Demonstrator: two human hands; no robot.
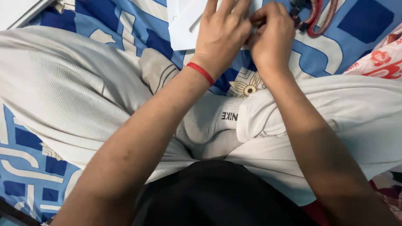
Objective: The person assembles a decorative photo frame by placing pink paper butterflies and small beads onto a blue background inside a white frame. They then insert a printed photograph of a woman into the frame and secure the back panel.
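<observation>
You sit cross-legged on a blue and white bedsheet (125, 29), and both your hands meet at the top of the view, over a white sheet of paper (184, 25). Your left hand (222, 35) lies flat on the paper with the fingers stretched forward and pressed down; it does not close around anything. A red thread (200, 72) goes around the left wrist. Your right hand (272, 35) is just beside the left one, touching it, and its fingers are curled together in a pinch. What it pinches is hidden between the two hands, maybe the edge of the paper, but I cannot tell for sure.

The paper rests on the bedsheet in front of your knees, partly covered by the left hand. Near the right hand, at the top edge, lies a red cord (320, 19) with something dark. Below the hands you see your white sock (209, 121) and light trousers (63, 83).
</observation>
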